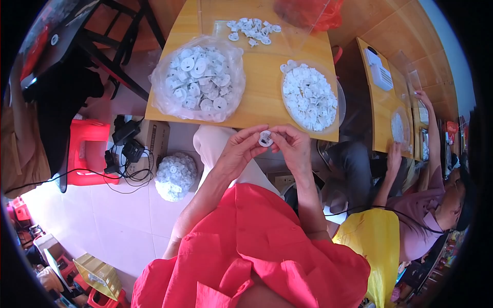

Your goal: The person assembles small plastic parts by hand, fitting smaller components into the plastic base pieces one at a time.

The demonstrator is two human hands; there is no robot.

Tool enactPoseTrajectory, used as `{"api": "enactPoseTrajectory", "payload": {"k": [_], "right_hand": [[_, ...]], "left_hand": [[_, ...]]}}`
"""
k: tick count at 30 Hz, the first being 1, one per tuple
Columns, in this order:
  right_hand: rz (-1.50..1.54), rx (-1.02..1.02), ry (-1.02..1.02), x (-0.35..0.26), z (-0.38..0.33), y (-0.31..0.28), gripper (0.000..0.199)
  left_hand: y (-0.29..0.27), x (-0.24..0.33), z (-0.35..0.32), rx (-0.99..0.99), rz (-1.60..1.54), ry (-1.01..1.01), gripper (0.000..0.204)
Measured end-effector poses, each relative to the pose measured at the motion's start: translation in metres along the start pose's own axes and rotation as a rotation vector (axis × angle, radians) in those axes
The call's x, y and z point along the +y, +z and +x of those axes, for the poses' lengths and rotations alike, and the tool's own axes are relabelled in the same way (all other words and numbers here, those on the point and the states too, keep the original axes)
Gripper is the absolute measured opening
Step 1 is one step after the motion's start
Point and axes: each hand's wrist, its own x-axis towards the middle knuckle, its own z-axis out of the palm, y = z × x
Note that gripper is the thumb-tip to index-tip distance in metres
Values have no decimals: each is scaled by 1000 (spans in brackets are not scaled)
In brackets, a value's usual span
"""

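Observation:
Between both hands, just off the table's near edge, I hold a small round white plastic part (265, 138) with a dark spot in its middle. My left hand (245, 145) pinches its left side. My right hand (291, 143) grips it from the right, thumb and fingers closed at its rim. Ahead on the left, a clear plastic bag (160, 87) lies open, heaped with similar round white parts (197, 72). To the right, a shallow round tray (287, 110) is piled with small white pieces (310, 95). A loose cluster of white parts (254, 30) lies farther back.
The wooden table (262, 110) ends just beyond my hands. A red plastic bag (310, 13) lies at its back. Left on the floor are a filled bag (175, 177), black adapters with cables (132, 149) and a red stool (87, 149). A co-worker (421, 205) sits right at another table (382, 97).

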Motion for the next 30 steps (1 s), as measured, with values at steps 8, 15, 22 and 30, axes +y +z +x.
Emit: {"api": "enactPoseTrajectory", "payload": {"k": [8, 15, 22, 30], "right_hand": [[-44, -38, -61, -6, -4, 1, 14], [84, -19, 19, -1, -8, 12, 12], [106, 107, -49, 7, -1, 6, 9], [-648, 317, -485, 27, 88, -57, 16]], "left_hand": [[-2, 1, 0, 45, 68, 2, 26], [-3, -4, -4, 27, 4, 61, 24], [-14, -11, -9, 14, -88, 91, 26], [-15, -7, -13, -9, -91, 72, 26]]}}
